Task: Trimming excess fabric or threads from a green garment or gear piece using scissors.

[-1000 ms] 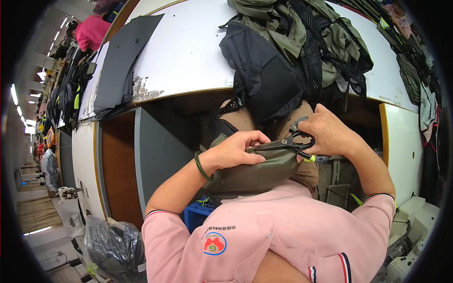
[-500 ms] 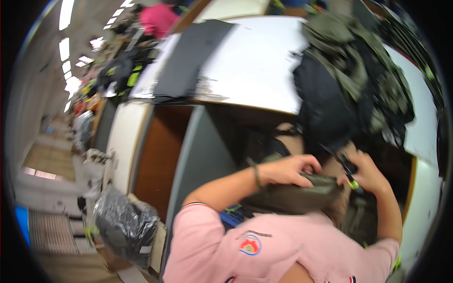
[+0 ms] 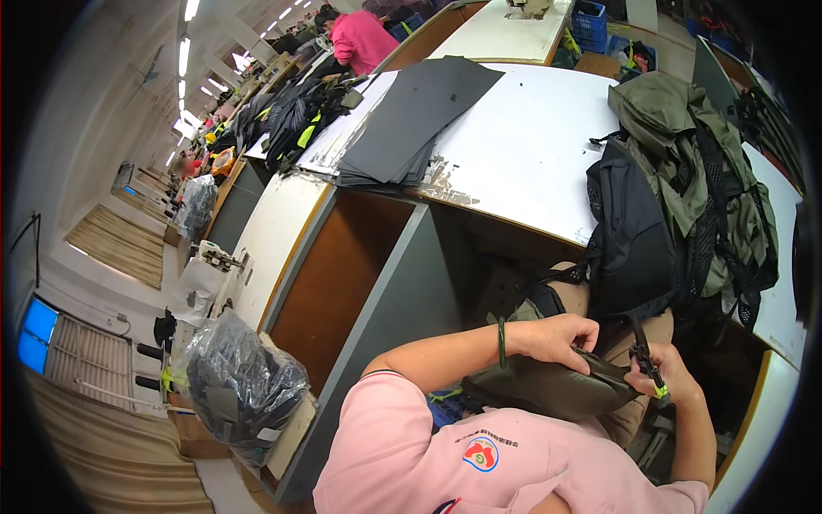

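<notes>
My left hand [image 3: 561, 340], with a green bangle on its wrist, pinches the upper edge of a dark olive fabric piece [image 3: 548, 387] with a smooth sheen, spread over my lap. At the right end of that piece, my right hand [image 3: 672, 373] is closed around a slim black item [image 3: 644, 355] with a loop and a yellow-green tip; its exact kind is unclear. Just beyond both hands, an olive and black backpack [image 3: 638, 227] hangs over the table's near edge, its mesh straps dangling. The undersides of my fingers are partly hidden.
The white tabletop [image 3: 531, 137] carries a stack of dark grey sheets [image 3: 415, 120]. A grey panel [image 3: 385, 300] stands left of my lap. Clear plastic wraps a dark bundle [image 3: 244, 381] at lower left. Farther off, a person in pink [image 3: 364, 41] bends over a bench beside dark bags [image 3: 300, 120].
The view has shifted and sharpened, so the scene sits farther right and lower. Both hands keep their hold on the olive piece and the black item.
</notes>
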Demonstrator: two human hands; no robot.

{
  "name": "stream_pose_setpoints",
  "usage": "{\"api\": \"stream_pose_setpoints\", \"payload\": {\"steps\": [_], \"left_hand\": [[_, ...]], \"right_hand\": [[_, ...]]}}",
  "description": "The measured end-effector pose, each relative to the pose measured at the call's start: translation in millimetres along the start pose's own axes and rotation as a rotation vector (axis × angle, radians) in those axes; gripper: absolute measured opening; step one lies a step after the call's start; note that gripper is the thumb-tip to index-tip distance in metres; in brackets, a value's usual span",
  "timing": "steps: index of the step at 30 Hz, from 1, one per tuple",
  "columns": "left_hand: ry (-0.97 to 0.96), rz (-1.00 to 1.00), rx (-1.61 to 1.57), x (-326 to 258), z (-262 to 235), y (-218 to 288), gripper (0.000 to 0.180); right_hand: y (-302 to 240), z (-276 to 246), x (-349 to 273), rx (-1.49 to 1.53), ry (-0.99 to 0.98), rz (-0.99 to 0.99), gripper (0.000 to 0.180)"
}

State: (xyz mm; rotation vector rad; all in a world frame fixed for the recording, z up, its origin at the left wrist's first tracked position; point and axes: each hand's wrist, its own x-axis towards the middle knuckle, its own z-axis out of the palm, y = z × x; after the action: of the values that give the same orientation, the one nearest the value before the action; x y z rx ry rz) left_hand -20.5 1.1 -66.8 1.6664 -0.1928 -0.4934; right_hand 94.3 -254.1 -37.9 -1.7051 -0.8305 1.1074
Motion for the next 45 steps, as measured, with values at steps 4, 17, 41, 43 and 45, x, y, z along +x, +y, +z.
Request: {"api": "stream_pose_setpoints", "payload": {"steps": [4,17,41,43,45], "left_hand": [[0.304,0.294,0.369,13,3,-7,0.024],[0.529,0.797,0.655,-10,7,-21,0.041],[0.537,0.824,0.619,-12,12,-25,0.040],[0.519,0.820,0.626,-12,11,-26,0.041],[0.503,0.816,0.631,-12,11,-26,0.043]], "right_hand": [[12,-3,1,0.010,0.027,-0.031,0.019],[13,9,-18,-0.088,0.007,-0.125,0.040],[17,-24,-61,-0.928,0.244,-0.307,0.040],[18,-23,-60,-0.943,0.235,-0.302,0.039],[21,-22,-60,-0.972,0.244,-0.296,0.037]]}}
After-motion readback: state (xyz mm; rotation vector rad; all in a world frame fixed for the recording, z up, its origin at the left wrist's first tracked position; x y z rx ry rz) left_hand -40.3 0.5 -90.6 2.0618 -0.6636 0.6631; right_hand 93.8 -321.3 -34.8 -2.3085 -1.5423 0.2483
